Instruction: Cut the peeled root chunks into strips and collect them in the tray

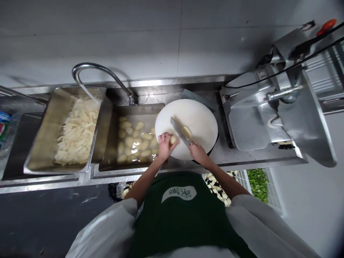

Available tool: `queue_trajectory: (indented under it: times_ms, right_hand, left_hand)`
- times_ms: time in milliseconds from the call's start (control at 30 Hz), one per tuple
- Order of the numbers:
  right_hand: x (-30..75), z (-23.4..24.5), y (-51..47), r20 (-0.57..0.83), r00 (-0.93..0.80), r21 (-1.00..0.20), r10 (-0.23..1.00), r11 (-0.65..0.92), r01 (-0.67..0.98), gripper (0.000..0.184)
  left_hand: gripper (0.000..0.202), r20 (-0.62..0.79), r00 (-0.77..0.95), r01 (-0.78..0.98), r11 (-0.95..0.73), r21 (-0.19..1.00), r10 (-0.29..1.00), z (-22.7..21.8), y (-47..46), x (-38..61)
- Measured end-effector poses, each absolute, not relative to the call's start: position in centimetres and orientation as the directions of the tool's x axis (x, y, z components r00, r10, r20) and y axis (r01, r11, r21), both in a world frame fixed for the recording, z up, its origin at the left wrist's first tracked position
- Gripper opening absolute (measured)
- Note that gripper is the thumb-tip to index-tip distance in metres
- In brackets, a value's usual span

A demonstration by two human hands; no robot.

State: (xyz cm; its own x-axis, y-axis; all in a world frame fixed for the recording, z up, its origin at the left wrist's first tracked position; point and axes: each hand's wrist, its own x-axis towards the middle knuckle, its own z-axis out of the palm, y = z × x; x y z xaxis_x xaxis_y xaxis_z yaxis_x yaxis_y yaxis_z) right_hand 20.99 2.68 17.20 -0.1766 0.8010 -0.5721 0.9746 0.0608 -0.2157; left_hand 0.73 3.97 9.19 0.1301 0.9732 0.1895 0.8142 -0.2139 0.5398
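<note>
A round white cutting board (199, 114) lies on the steel counter beside the sink. My left hand (164, 144) is closed on a peeled potato (173, 139) at the board's near left edge. My right hand (197, 152) grips the handle of a cleaver (178, 129), whose blade points away to the left across the board. A cut potato piece (186, 132) lies just right of the blade.
A water-filled sink (134, 143) holds several peeled potatoes. Left of it a steel pan (53, 118) holds cut potato strips under a curved tap (99, 71). A slicing machine (271, 114) stands right of the board. Crates with chopped vegetables (258, 182) sit below the counter.
</note>
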Motion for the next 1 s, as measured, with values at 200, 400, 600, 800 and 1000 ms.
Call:
queue_trajectory:
  times_ms: [200,400,600,800,1000]
  right_hand:
    - [20.3,20.5,-0.7,-0.600,-0.226,-0.201,0.767,0.129,0.971,0.028]
    - [20.0,21.9,-0.6,-0.663,-0.209,-0.191,0.719,0.107,0.976,0.028]
    - [15.8,17.9,3.3,-0.577,-0.251,-0.238,0.778,0.134,0.962,0.033]
    - [16.2,18.1,3.2,-0.582,-0.223,-0.171,0.782,0.150,0.974,0.034]
    - [17.9,21.7,0.1,-0.648,-0.212,-0.104,0.732,0.190,0.976,0.024]
  left_hand:
    - [0.019,0.376,0.255,0.675,-0.442,0.590,0.891,6.9,3.8,-0.1]
    - [0.021,0.368,0.221,0.662,-0.416,0.624,0.903,6.6,3.8,0.4]
    - [0.022,0.375,0.243,0.625,-0.440,0.645,0.895,6.6,3.7,-0.4]
    - [0.022,0.402,0.255,0.596,-0.470,0.651,0.879,6.3,3.0,-1.5]
    - [0.025,0.392,0.254,0.598,-0.462,0.655,0.884,5.2,3.0,-1.2]
